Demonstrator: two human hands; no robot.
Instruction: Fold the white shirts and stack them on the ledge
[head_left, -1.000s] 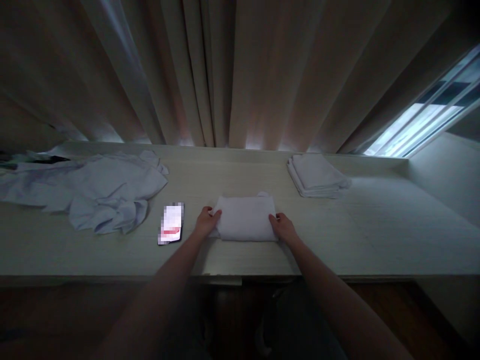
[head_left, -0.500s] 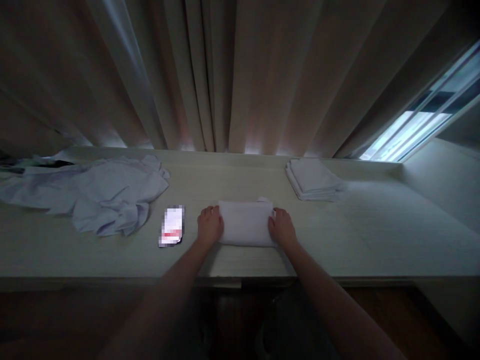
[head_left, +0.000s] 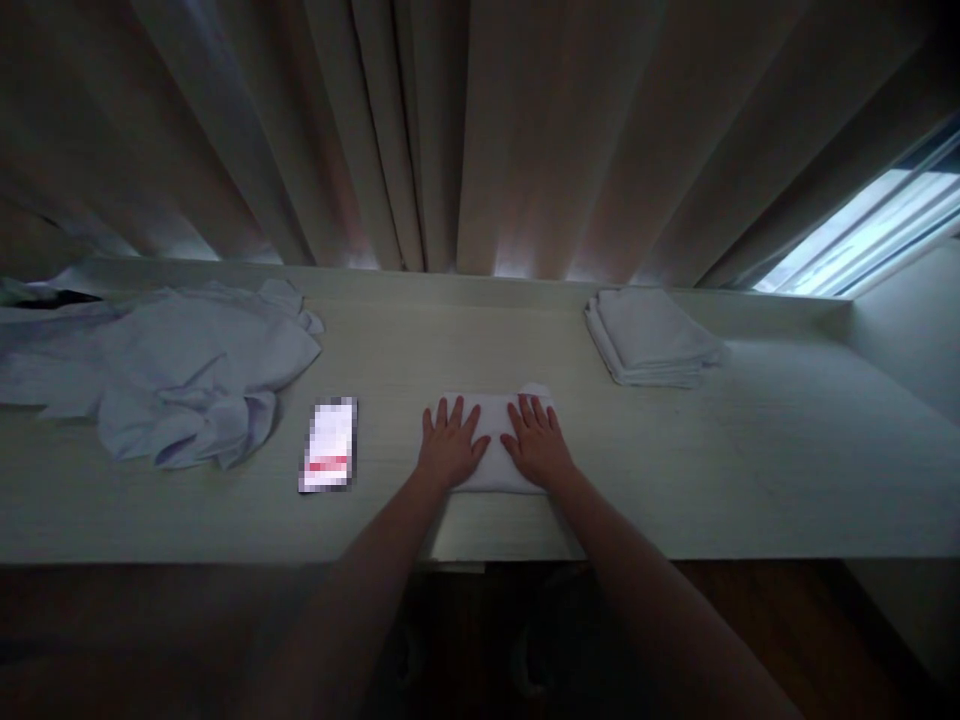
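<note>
A folded white cloth [head_left: 493,468] lies flat near the front edge of the pale table [head_left: 420,350], directly before me. My left hand [head_left: 450,448] rests palm down on its left part, fingers spread. On its right part lies my right hand [head_left: 537,445], also flat with the fingers apart. A small flap of cloth sticks out past the far edge, just beyond my right fingertips. Both hands cover much of the cloth's top, and a strip between the thumbs shows.
Crumpled white cloths [head_left: 202,370] are heaped at the left. A phone with a blurred screen [head_left: 330,445] lies between that heap and my left hand. At the back right sits a stack of folded white cloths [head_left: 649,335]. Curtains [head_left: 555,140] hang behind the table.
Both hands have moved inward from the cloth's left and right ends onto its top. Their fingers, curled at the ends before, are now spread flat. The camera view has shifted slightly.
</note>
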